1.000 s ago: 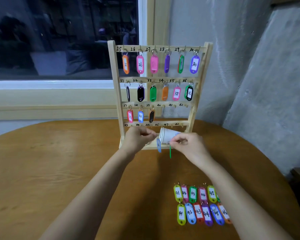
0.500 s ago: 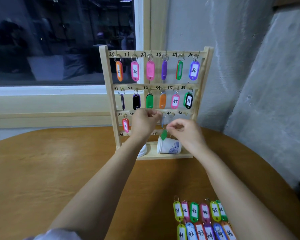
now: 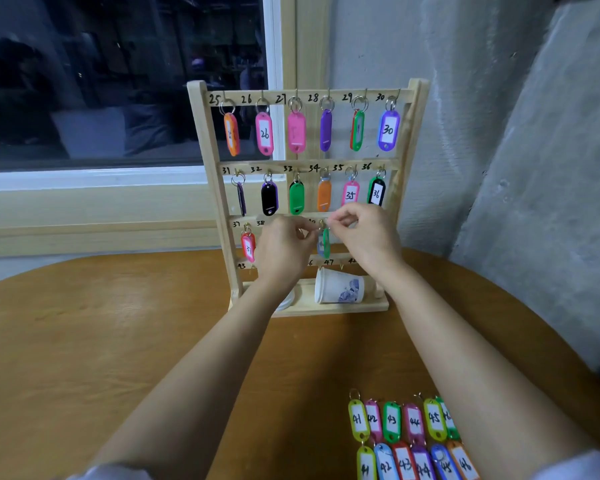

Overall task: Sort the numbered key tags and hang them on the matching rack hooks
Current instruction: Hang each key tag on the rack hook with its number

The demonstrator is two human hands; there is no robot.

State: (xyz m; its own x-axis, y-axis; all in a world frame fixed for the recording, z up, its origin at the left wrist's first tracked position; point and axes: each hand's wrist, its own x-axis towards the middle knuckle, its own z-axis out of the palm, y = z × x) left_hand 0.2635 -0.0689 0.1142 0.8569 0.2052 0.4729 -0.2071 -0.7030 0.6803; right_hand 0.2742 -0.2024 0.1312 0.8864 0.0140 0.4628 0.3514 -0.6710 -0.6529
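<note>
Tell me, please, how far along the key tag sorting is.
Done: the rack's top two rows, 25 to 36, hold tags, and a red tag hangs at 37. In hand: left hand and right hand pinch a green-and-blue tag pair at the third row. Left: tags 41 to 46 lie on the table; bottom-row hooks look bare.

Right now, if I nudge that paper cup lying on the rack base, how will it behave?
The paper cup lies on its side, so it would probably roll, curving since it tapers. It looks thin-walled, so likely light and easy to crush. The rack base is narrow, so it may drop onto the table.
</note>
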